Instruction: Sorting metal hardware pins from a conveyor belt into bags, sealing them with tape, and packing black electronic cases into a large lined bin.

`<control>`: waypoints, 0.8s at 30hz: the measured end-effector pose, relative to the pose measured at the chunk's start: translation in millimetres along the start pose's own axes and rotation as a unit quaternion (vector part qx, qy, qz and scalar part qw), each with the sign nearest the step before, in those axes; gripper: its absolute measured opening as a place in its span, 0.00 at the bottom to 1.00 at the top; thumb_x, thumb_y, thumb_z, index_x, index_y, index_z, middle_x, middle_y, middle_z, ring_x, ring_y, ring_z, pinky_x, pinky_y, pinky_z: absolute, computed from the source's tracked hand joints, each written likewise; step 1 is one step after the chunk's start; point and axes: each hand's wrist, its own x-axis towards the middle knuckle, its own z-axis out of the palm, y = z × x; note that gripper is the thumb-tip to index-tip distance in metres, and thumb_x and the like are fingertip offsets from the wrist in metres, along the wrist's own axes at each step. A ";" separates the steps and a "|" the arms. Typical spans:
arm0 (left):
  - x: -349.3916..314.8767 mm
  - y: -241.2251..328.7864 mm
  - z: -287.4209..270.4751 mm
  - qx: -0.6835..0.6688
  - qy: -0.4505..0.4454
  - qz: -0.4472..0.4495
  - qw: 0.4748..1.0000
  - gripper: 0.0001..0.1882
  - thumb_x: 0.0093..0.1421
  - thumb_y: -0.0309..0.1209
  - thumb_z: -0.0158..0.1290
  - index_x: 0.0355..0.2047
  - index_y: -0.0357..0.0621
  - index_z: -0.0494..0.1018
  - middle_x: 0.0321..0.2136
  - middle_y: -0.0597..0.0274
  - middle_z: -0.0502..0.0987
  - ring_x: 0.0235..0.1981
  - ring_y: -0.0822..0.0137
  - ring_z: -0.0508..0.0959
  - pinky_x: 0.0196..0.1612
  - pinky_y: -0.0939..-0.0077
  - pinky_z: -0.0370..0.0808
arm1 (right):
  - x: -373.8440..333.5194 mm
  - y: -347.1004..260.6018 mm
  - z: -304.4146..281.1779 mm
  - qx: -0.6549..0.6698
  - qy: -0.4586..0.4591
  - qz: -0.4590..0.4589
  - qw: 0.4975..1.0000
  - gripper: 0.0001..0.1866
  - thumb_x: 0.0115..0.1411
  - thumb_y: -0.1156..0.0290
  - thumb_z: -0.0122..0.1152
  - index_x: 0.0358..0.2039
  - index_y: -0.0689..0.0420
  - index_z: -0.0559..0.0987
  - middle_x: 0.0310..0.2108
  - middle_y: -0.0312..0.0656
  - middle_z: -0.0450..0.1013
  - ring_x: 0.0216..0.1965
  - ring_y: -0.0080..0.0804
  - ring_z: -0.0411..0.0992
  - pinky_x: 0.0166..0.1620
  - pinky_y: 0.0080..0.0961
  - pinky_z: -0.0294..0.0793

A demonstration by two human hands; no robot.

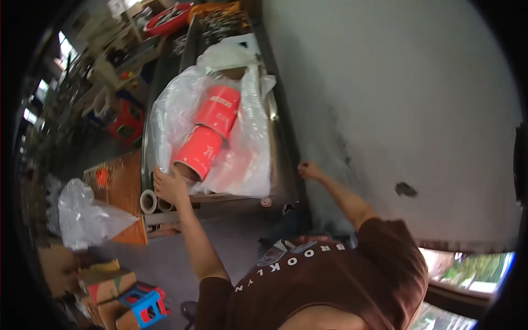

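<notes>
Two red cylindrical rolls with pale printing lie end to end on the bench, the near one showing a hollow brown core. A clear plastic bag spreads open around and beneath them. At the bag's near left edge, my left hand grips the plastic, its thumb close to the near roll's open end. My right hand is held out to the right of the bench, against the grey wall in view. Its fingers are curled, and whatever may be in them is hidden.
A long narrow bench runs along the grey wall. Small metal parts fill a red basin at its far end. Left are a brown board, a crumpled clear bag, cardboard boxes and a blue stool.
</notes>
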 end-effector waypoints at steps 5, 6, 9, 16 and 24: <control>-3.2 -4.0 -2.9 -0.052 0.026 0.015 0.998 0.27 0.57 0.46 0.46 0.52 0.43 0.61 0.50 0.53 0.66 0.52 0.55 0.64 0.52 0.60 0.59 | 99.0 -20.9 -44.6 -0.226 -0.053 0.056 0.971 0.13 0.57 0.65 0.52 0.35 0.61 0.75 0.24 0.40 0.73 0.21 0.28 0.72 0.25 0.24 0.72; -6.4 -4.5 -2.1 -0.043 0.022 -0.004 0.999 0.27 0.57 0.46 0.46 0.52 0.43 0.61 0.50 0.53 0.66 0.52 0.55 0.64 0.52 0.60 0.59 | 109.1 -20.1 -54.4 -0.312 -0.099 0.086 0.941 0.13 0.56 0.64 0.52 0.35 0.61 0.75 0.25 0.41 0.74 0.22 0.29 0.72 0.25 0.25 0.72; -3.6 -4.9 5.3 0.001 0.083 -0.024 0.996 0.26 0.57 0.42 0.47 0.52 0.41 0.61 0.49 0.51 0.67 0.51 0.53 0.65 0.53 0.60 0.58 | 142.6 -35.9 -77.4 -0.481 -0.218 0.174 0.831 0.14 0.55 0.63 0.53 0.33 0.62 0.76 0.26 0.43 0.74 0.23 0.33 0.74 0.27 0.30 0.75; 10.5 34.2 -13.1 0.040 -0.061 -0.077 0.994 0.31 0.49 0.27 0.53 0.54 0.42 0.57 0.50 0.53 0.65 0.50 0.53 0.64 0.50 0.61 0.59 | 237.9 -90.7 -105.0 -0.536 -0.239 0.249 0.771 0.22 0.57 0.54 0.51 0.37 0.63 0.75 0.34 0.47 0.75 0.33 0.41 0.74 0.37 0.40 0.75; -21.4 24.9 -28.6 -0.008 0.043 -0.259 0.965 0.33 0.49 0.20 0.50 0.57 0.34 0.54 0.55 0.49 0.60 0.58 0.57 0.57 0.59 0.66 0.52 | 312.0 -320.0 -70.0 -0.542 -0.359 0.399 0.647 0.51 0.43 0.24 0.39 0.61 0.47 0.53 0.63 0.44 0.44 0.64 0.45 0.41 0.56 0.62 0.47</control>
